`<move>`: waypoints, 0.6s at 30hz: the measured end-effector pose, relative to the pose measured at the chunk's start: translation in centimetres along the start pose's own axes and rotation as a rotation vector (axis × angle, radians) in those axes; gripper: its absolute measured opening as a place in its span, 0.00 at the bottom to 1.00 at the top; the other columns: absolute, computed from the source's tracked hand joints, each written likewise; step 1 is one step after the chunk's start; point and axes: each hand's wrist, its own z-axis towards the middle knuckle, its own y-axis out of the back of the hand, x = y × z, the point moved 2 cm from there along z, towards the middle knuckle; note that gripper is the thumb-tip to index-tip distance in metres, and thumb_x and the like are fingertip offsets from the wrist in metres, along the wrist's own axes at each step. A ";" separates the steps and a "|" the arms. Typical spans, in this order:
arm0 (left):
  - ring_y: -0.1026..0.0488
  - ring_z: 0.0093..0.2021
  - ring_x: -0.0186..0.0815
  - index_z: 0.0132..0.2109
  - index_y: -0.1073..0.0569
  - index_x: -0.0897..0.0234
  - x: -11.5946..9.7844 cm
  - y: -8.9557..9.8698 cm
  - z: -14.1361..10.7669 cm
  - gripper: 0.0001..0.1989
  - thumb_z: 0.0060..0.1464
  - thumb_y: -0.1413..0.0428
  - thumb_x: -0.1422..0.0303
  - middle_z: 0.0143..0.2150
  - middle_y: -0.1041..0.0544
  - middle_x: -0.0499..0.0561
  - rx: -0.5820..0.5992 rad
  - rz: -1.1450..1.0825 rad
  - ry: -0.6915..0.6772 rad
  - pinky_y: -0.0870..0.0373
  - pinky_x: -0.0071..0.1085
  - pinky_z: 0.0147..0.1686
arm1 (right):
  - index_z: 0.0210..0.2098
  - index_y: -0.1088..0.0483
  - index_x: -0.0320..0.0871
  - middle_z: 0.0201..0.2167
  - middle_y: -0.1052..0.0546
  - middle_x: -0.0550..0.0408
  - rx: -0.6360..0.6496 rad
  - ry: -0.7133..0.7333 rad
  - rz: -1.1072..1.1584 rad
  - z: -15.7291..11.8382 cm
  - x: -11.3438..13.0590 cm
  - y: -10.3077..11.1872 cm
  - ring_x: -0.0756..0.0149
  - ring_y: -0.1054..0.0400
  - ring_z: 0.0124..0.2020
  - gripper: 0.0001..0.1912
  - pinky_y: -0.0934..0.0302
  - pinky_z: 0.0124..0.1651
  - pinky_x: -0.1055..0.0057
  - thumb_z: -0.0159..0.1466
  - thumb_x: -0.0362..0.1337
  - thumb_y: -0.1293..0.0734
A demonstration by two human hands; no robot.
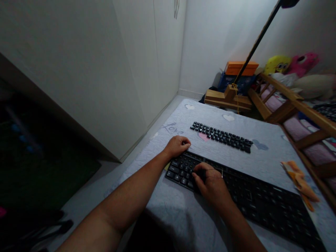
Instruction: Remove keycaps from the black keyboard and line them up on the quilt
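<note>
A long black keyboard (pixel 265 196) lies slantwise on the patterned cloth. Over its left part is my right hand (pixel 211 180), fingers curled in a pinch around a thin wire tool (pixel 222 173); the fingertips and the keys under them are partly hidden. My left hand (pixel 177 146) rests at the keyboard's far left corner, its fingers closed together, and what they hold, if anything, cannot be made out. Beyond the keyboard, loose black keycaps (pixel 220 135) stand in neat rows on the cloth.
The pale quilted cloth (pixel 168 206) covers the surface. An orange cloth item (pixel 300 182) lies at the right. A wooden rail (pixel 301 101), a wooden stand (pixel 227 98) with a dark pole, and an orange box (pixel 241 68) are behind. A tall pale cabinet (pixel 126 70) fills the left.
</note>
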 end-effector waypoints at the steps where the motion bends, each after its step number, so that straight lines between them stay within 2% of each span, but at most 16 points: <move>1: 0.29 0.29 0.30 0.36 0.20 0.68 0.0 0.0 0.0 0.09 0.51 0.45 0.70 0.31 0.21 0.49 0.002 0.000 0.001 0.34 0.24 0.33 | 0.34 0.30 0.42 0.33 0.23 0.50 0.006 -0.004 0.001 0.0 0.0 0.0 0.60 0.28 0.37 0.05 0.36 0.43 0.65 0.60 0.35 0.37; 6: 0.28 0.30 0.31 0.36 0.20 0.67 0.0 0.1 0.0 0.09 0.51 0.45 0.70 0.31 0.20 0.49 0.002 0.004 0.009 0.34 0.24 0.33 | 0.34 0.30 0.42 0.33 0.23 0.49 0.014 -0.061 0.008 0.2 0.1 0.1 0.60 0.28 0.36 0.06 0.37 0.43 0.66 0.61 0.35 0.38; 10: 0.28 0.29 0.31 0.36 0.20 0.68 -0.1 0.1 0.0 0.09 0.51 0.45 0.70 0.31 0.20 0.49 0.004 -0.001 0.011 0.34 0.24 0.32 | 0.35 0.30 0.42 0.31 0.23 0.50 0.042 -0.154 0.015 0.5 0.1 0.4 0.60 0.29 0.33 0.07 0.38 0.38 0.67 0.60 0.37 0.38; 18: 0.28 0.30 0.31 0.36 0.20 0.67 0.2 -0.1 0.0 0.10 0.51 0.45 0.70 0.31 0.20 0.49 0.004 -0.013 -0.004 0.35 0.24 0.32 | 0.35 0.31 0.42 0.23 0.27 0.55 0.056 -0.180 0.003 0.8 0.1 0.6 0.63 0.33 0.25 0.08 0.43 0.31 0.69 0.61 0.39 0.38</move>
